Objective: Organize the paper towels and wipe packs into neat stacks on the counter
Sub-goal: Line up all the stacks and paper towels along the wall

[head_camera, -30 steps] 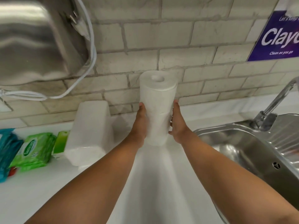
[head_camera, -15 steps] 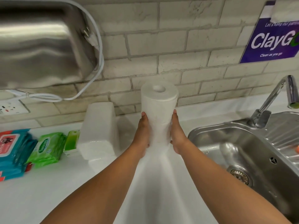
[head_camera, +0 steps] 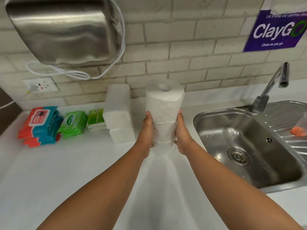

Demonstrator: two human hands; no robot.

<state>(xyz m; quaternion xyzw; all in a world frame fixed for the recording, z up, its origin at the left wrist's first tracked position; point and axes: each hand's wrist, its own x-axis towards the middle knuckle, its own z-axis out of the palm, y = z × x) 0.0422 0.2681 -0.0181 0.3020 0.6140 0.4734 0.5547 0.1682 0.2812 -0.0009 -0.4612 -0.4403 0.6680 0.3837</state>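
Head view: the roll stack (head_camera: 164,113) stands at 12 o'clock on the bench (head_camera: 83,171), unmoved over the last second. The left hand (head_camera: 147,131) and right hand (head_camera: 181,131) still press its sides, grip flat-fingered and uncurled. The stack looks settled and ready to release.

Head cam, fwd-down, prob. near counter (head_camera: 66,180)

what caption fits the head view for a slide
Left hand and right hand steady stacked paper rolls on the counter beside the sink

Bright even light; soft focus; edges bowed.
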